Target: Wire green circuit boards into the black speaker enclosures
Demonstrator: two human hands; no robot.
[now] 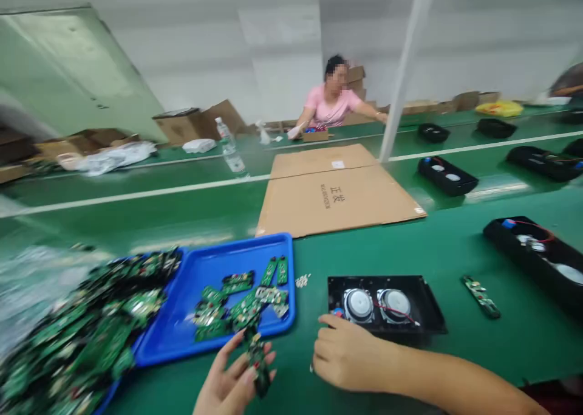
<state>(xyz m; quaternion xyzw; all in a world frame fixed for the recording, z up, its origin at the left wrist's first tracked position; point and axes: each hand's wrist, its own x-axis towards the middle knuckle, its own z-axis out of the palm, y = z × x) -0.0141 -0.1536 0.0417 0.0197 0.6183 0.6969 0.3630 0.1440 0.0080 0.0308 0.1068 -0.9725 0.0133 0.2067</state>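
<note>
My left hand (232, 381) holds a narrow green circuit board (255, 357) between thumb and fingers, just in front of the blue tray (191, 336). The tray carries several more green circuit boards (241, 305). My right hand (348, 357) is curled on the green table, its fingertips beside the near left corner of a black speaker housing (426, 315) with two round speakers (376, 305) inside. Whether the right hand holds anything is hidden.
A heap of green boards (86, 336) fills the left. A loose board (481, 296) and other black housings (532, 254) lie right. Small screws (302, 279) sit by the tray. Flat cardboard (334, 199) and a water bottle (230, 150) lie beyond. A person in pink (332, 102) works at the far side.
</note>
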